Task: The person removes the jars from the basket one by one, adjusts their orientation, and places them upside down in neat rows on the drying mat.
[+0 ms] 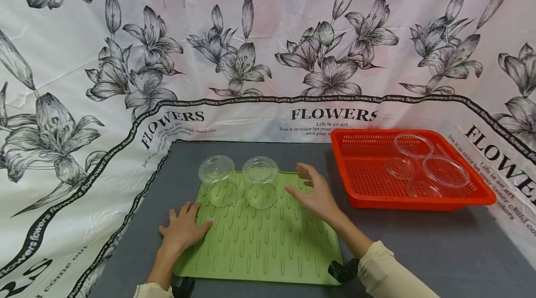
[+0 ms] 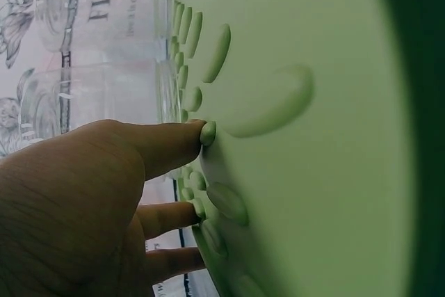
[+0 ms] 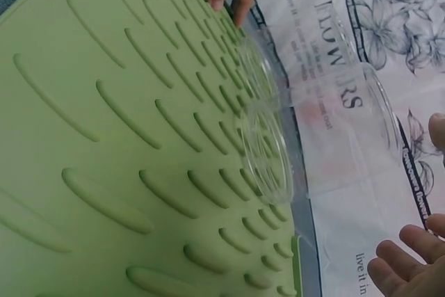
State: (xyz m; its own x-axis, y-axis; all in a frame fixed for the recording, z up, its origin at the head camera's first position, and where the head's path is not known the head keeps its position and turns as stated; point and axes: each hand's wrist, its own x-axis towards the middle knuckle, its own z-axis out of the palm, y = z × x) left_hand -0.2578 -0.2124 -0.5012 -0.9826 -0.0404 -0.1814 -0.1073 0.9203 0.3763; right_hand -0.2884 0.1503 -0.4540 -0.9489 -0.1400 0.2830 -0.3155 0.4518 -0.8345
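Two clear plastic cups, a left one (image 1: 218, 182) and a right one (image 1: 260, 182), stand side by side at the back of a green ridged mat (image 1: 259, 247). My left hand (image 1: 182, 228) rests at the mat's left edge with fingers spread; in the left wrist view its thumb (image 2: 174, 145) touches the mat. To the right of the cups, my right hand (image 1: 315, 195) hovers over the mat's back right part, fingers parted and holding nothing. The right wrist view shows its fingertips (image 3: 393, 266) apart from the right cup (image 3: 341, 137).
A red perforated basket (image 1: 360, 200) stands at the back right, holding two more clear cups (image 1: 445, 172). Grey table surface (image 1: 402, 247) lies between the mat and the right side. Behind it hangs a white cloth with flower prints (image 1: 251, 116).
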